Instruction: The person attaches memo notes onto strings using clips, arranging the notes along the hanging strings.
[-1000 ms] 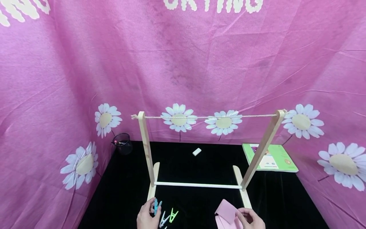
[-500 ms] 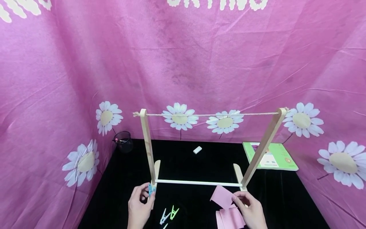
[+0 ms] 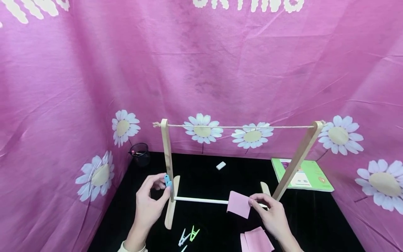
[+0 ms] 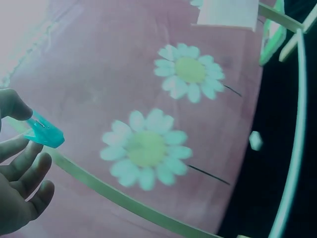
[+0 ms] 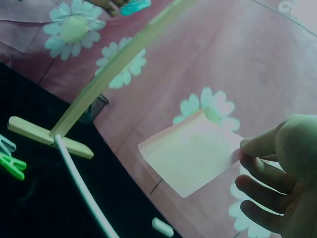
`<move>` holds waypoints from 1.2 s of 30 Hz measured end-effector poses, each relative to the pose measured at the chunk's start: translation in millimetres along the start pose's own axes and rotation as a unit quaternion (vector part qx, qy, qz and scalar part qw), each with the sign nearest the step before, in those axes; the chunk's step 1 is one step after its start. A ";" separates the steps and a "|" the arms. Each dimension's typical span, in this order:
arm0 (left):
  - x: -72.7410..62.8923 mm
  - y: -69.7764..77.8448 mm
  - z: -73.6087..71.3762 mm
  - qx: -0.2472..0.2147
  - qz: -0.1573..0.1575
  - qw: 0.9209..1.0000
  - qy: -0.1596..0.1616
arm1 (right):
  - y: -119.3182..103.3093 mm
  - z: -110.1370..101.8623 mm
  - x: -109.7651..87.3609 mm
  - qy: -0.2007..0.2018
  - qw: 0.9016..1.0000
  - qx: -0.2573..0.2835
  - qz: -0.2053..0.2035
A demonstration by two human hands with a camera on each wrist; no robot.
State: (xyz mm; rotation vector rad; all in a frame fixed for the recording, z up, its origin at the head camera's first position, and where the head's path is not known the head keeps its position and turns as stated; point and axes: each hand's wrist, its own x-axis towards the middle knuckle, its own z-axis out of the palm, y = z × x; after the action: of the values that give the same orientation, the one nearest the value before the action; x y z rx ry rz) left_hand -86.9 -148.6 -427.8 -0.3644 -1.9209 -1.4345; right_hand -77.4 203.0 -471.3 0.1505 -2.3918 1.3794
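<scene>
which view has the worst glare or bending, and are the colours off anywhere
Left wrist: strongest glare, washing out the top left corner, and the white rod looks bowed; right wrist: greenish cast, pink paper bleached pale; head: stronger pinks, and that rod looks straight.

Around me I see a pink cloth (image 3: 233,70), which hangs like a wall at the front and on both sides. It has soft folds and thin creases. Along its lower part are printed daisies (image 3: 203,131) with white petals, pale yellow centres and, under several, thin dark stems. Higher, white letters (image 3: 240,4) are cut by the upper edge of the head view. The surface (image 3: 201,180) is deep black and reaches to the cloth. The light is uneven, with paler patches on the folds.
</scene>
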 end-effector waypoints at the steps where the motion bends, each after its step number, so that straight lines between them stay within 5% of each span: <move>1: 5.3 2.7 -0.1 -0.005 0.006 1.000 -0.005 | -2.1 0.6 2.5 -0.003 1.000 0.005 -0.004; 15: 86.3 56.1 -7.0 -0.113 0.111 0.987 -0.031 | -40.6 8.8 41.3 -0.037 0.994 0.060 -0.086; 21: 120.1 81.3 -4.7 -0.148 0.121 0.980 -0.052 | -54.2 16.5 60.9 -0.047 0.990 0.094 -0.097; 28: 160.7 87.4 -8.1 -0.133 0.102 0.984 -0.059 | -74.0 31.9 80.4 -0.061 0.984 0.127 -0.109; 36: 189.2 87.6 -3.7 -0.097 0.027 0.992 -0.079 | -101.8 50.2 101.6 -0.066 0.976 0.150 -0.145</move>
State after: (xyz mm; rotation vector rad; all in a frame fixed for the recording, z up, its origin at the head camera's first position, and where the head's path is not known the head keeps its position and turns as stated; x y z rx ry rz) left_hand -168.3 -155.7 -236.0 -0.6320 -1.8828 -1.6025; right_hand -156.6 117.2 -373.5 0.6617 -2.1362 1.6175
